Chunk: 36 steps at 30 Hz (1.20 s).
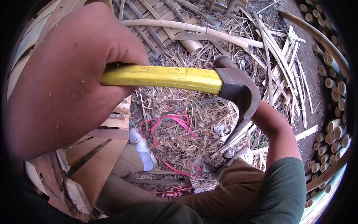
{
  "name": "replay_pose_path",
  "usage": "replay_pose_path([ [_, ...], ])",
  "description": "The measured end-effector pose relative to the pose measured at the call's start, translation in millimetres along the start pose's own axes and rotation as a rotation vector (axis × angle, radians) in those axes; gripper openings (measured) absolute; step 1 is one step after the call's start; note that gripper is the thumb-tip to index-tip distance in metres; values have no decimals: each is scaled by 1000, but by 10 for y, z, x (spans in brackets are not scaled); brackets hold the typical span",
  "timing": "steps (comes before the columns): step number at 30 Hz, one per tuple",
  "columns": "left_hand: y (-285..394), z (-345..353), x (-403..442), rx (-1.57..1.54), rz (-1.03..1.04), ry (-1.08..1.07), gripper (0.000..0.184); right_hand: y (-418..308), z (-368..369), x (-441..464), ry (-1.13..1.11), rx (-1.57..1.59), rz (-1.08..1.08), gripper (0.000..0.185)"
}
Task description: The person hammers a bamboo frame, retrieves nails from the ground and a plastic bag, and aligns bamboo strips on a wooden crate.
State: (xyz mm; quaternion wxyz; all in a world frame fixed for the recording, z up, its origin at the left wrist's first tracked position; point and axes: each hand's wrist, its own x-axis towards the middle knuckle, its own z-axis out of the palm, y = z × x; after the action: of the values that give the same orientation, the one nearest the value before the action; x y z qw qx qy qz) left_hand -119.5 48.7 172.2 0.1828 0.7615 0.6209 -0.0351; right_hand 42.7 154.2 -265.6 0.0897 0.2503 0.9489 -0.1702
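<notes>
Close to the camera, my left hand (108,52) is closed round the yellow handle of a claw hammer (160,77). The hammer lies across the view, its dark, worn metal head to the right and the claw curving downward. My right forearm (274,130) reaches up from a dark green sleeve. Behind the hammer head my right hand is almost wholly hidden, so its fingers and anything in them cannot be made out.
Wooden slats (99,164) stand at my left. Straw, bamboo strips (287,71) and a pink ribbon (169,118) litter the ground around my white shoes (140,145). Cut bamboo poles (335,130) are stacked at the right. A woven bamboo panel (149,22) lies ahead.
</notes>
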Motion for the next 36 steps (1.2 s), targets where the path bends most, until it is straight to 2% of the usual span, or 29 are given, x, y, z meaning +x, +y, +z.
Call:
replay_pose_path([
  [3, -12, 2, -8, 2, 6, -1, 12, 22, -149, -47, -14, -49, -21, 75],
  [4, 31, -5, 2, 0, 6, -6, 12, 168, 49, 111, 3, -23, -155, 74],
  [8, 204, -19, 32, -110, 15, 115, 11, 261, 497, 272, 64, 27, -226, 64],
  [11, 61, 40, 7, -26, 13, -32, 10, 57, 181, 22, 58, 49, -226, 61],
  [13, 151, 109, -16, -102, -43, 130, 11, -118, -193, -223, 70, 18, -193, 63],
  [14, 150, 118, -22, -127, -61, 184, 11, -148, -358, -297, -24, -16, -245, 68],
  [15, 56, 90, -26, -95, -12, 150, 11, -131, -326, -324, -25, -15, -245, 68],
  [16, 23, 82, -35, -81, 12, 133, 11, -75, -261, -368, -35, -16, -348, 67],
  [19, -10, 64, -42, -19, 48, 110, 12, 44, -21, -498, 72, -197, -473, 57],
  [21, 2, 43, -34, -2, 41, 81, 12, 32, -150, -558, 136, 18, -415, 46],
  [22, 11, 25, -29, -1, 30, 55, 13, 54, -385, -578, -201, 15, -320, 36],
  [23, 20, 9, -25, 0, 19, 28, 13, 108, -358, -565, -202, 15, -319, 36],
  [25, 49, 15, -17, 0, 3, -13, 13, 272, -242, -562, 51, 95, -213, 38],
  [26, 68, 30, -13, 1, -1, -28, 13, 341, -189, -563, 168, 40, -204, 43],
  [27, 124, 91, -18, -80, -18, 56, 13, 411, -122, -561, 262, -47, -195, 43],
  [28, 156, 107, -23, -119, -26, 97, 13, 652, 178, -435, 216, 356, -209, 42],
  [30, 206, 126, -23, -110, -7, 136, 13, 821, 298, -324, 167, 761, -212, 42],
  [32, 167, 110, -12, -62, 18, 134, 13, 716, -201, -347, -9, 1376, 244, 55],
  [34, 41, 72, -13, -79, 27, 58, 13, 687, -576, -367, -197, 1995, 94, 76],
  [36, 16, 43, -3, -70, 12, 1, 14, 682, -899, -439, -373, 2166, -230, 80],
])
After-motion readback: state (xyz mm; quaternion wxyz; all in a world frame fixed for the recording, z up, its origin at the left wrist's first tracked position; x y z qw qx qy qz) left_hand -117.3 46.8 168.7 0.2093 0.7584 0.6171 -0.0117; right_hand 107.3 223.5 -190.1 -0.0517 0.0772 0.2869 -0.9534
